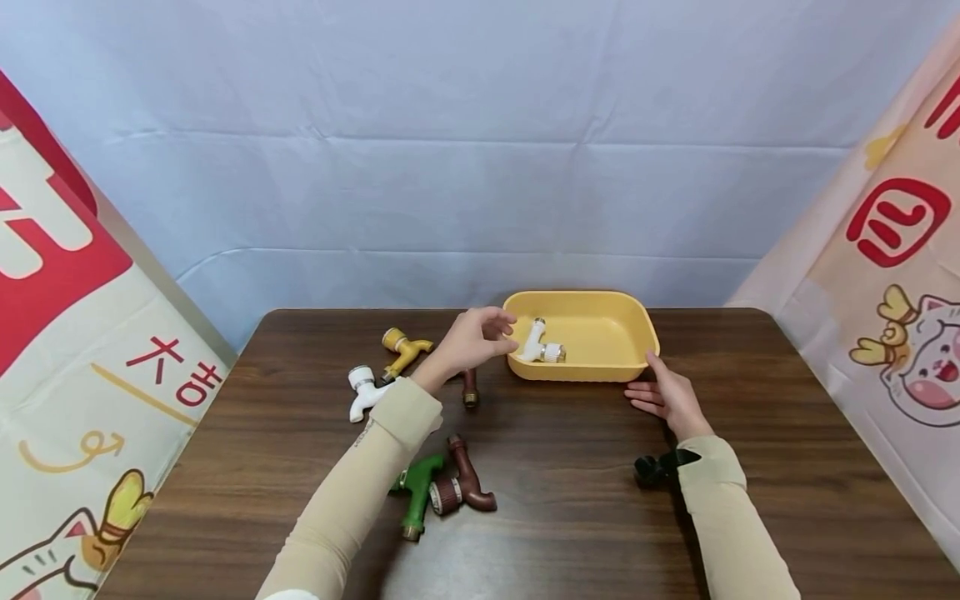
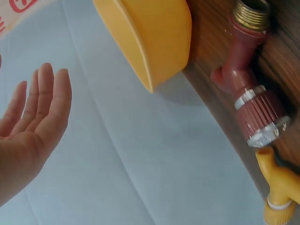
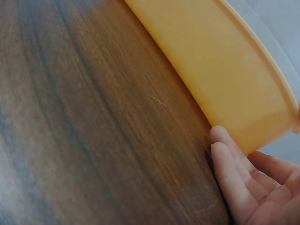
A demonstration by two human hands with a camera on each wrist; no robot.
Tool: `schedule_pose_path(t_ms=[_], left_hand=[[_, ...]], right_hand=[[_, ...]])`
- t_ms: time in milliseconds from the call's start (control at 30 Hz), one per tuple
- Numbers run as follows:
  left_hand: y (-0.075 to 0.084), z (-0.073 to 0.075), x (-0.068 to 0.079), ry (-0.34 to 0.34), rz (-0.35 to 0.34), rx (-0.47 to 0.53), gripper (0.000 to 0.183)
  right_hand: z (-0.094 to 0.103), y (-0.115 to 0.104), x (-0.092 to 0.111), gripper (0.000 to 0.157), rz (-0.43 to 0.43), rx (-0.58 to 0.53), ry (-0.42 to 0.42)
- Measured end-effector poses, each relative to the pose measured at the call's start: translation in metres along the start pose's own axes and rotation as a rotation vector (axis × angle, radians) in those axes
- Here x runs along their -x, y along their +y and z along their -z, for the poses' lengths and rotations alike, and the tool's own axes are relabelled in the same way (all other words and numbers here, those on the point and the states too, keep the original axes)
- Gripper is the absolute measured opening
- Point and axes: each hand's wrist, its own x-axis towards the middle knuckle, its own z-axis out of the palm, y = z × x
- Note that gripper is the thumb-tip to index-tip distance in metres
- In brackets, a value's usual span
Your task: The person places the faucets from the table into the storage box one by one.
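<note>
My left hand [image 1: 477,339], its fingers loosely bent and holding nothing, hovers at the left end of a yellow plastic basin [image 1: 611,372]. The left wrist view shows this hand [image 2: 40,115] apart from the basin [image 2: 166,42]. A white tap [image 1: 535,342] lies inside the basin at its left. My right hand [image 1: 670,395] rests against the basin's near right corner, thumb at the rim and fingers extended along the outside. In the right wrist view its fingertips [image 3: 219,135] meet the basin's lower edge.
On the brown table [image 1: 570,500], left of the basin, lie a yellow tap [image 1: 407,350], a white tap [image 1: 364,392] and a brown tap [image 1: 470,390], partly hidden by my left hand. Nearer are a green tap [image 1: 417,496] and another brown tap [image 1: 467,479]. A pale cloth [image 1: 450,192] hangs behind.
</note>
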Motion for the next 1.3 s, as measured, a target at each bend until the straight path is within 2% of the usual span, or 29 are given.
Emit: schedule_pose_path(t_ms=[333, 1067, 1300], left_hand=[[-0.005, 0.009, 0.02, -0.05, -0.049, 0.0, 0.035], [-0.018, 0.021, 0.065, -0.079, -0.103, 0.001, 0.036], [-0.02, 0.026, 0.082, -0.1, -0.116, -0.06, 0.034]], right_hand=[[-0.001, 0.0, -0.002, 0.083, -0.006, 0.015, 0.007], [-0.003, 0.0, -0.002, 0.083, -0.007, 0.016, 0.012], [-0.002, 0.001, -0.003, 0.081, -0.004, 0.008, 0.018]])
